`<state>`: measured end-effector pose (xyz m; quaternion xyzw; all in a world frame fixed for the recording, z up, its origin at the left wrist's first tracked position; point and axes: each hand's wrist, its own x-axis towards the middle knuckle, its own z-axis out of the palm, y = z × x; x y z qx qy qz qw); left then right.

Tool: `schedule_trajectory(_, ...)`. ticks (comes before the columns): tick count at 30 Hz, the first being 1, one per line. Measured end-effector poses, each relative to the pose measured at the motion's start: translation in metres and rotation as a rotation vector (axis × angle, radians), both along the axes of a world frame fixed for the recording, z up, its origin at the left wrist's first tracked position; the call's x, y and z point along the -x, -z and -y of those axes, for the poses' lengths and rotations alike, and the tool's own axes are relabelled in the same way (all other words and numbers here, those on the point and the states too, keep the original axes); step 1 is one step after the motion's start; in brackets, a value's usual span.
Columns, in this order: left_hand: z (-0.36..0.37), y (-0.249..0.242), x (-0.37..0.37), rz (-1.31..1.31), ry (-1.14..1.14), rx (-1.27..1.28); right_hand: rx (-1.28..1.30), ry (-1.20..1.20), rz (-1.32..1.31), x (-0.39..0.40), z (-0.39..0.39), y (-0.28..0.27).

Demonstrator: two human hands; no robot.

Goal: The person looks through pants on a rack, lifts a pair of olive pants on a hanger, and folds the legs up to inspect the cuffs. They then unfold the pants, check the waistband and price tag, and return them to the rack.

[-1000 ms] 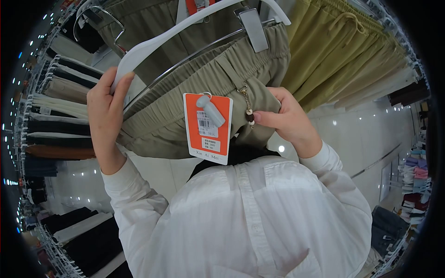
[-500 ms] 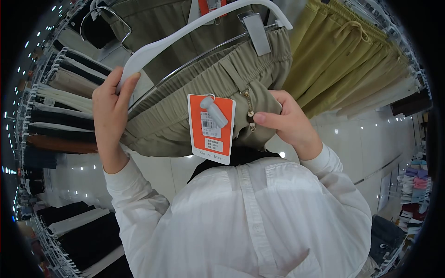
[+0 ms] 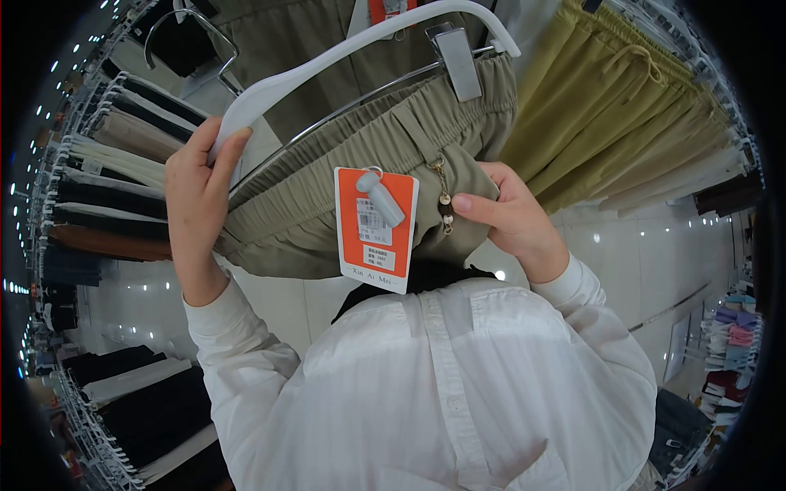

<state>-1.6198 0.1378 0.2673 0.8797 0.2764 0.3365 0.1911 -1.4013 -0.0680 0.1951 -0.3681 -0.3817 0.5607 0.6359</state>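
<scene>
My left hand (image 3: pixel 199 192) is closed round the left end of a white clip hanger (image 3: pixel 315 69). Olive-green trousers (image 3: pixel 327 200) with an elastic waist hang from it by a metal clip (image 3: pixel 457 64). My right hand (image 3: pixel 517 214) pinches the trouser fabric at the right, its thumb on the front beside a small beaded chain (image 3: pixel 444 200). An orange price tag (image 3: pixel 395 237) with a grey security tag (image 3: pixel 381 200) dangles in front of the waistband.
Mustard-yellow trousers (image 3: pixel 585 106) hang at the upper right. Racks of dark and pale trousers (image 3: pixel 123 184) line the left side, with more black garments (image 3: pixel 155 413) lower down. Folded colourful clothes (image 3: pixel 731 335) are at the far right, beyond the tiled floor (image 3: pixel 602 266).
The view has shifted slightly. My right thumb has slid off the beads and now lies just beside them, leaving more of the chain visible. Both hands keep their hold.
</scene>
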Motion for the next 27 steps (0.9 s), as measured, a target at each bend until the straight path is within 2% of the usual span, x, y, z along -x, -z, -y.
schedule_trajectory(5,0.002,-0.004,-0.004,-0.006,-0.013,-0.035,0.010,0.064,0.004,-0.001,-0.004,0.004)
schedule_trajectory(8,0.007,-0.008,-0.009,-0.010,-0.055,-0.075,0.017,0.365,0.619,-0.018,-0.016,0.018)
schedule_trajectory(9,0.009,-0.010,-0.010,-0.023,-0.077,-0.116,0.009,0.365,0.619,-0.023,-0.017,0.019)
schedule_trajectory(11,0.009,-0.011,-0.013,-0.030,-0.101,-0.165,0.039,0.555,1.172,-0.031,-0.017,0.019)
schedule_trajectory(12,0.007,-0.009,-0.015,-0.040,-0.076,-0.178,0.001,0.601,1.281,-0.033,-0.015,0.022)
schedule_trajectory(15,-0.002,-0.006,-0.020,-0.087,-0.055,-0.213,-0.104,0.620,1.367,-0.036,-0.001,0.015)
schedule_trajectory(16,-0.005,-0.005,-0.022,-0.085,-0.028,-0.202,-0.241,0.741,1.447,-0.039,0.003,0.011)
schedule_trajectory(17,-0.006,-0.006,-0.025,-0.085,0.000,-0.188,-0.253,0.753,1.452,-0.042,0.006,0.002)
schedule_trajectory(19,0.001,-0.013,-0.037,-0.085,0.035,-0.230,-0.474,1.109,1.709,-0.043,0.014,-0.036)
schedule_trajectory(20,0.003,-0.015,-0.044,-0.100,0.094,-0.259,-0.479,1.114,1.713,-0.040,0.014,-0.052)
schedule_trajectory(22,0.013,-0.021,-0.057,-0.130,0.194,-0.307,-0.547,1.039,1.940,-0.029,0.004,-0.076)
schedule_trajectory(25,0.019,-0.029,-0.069,-0.098,0.280,-0.362,-0.615,0.957,2.087,-0.039,-0.016,-0.071)
schedule_trajectory(27,0.014,-0.031,-0.074,-0.090,0.294,-0.401,-0.618,0.995,2.192,-0.052,-0.022,-0.074)
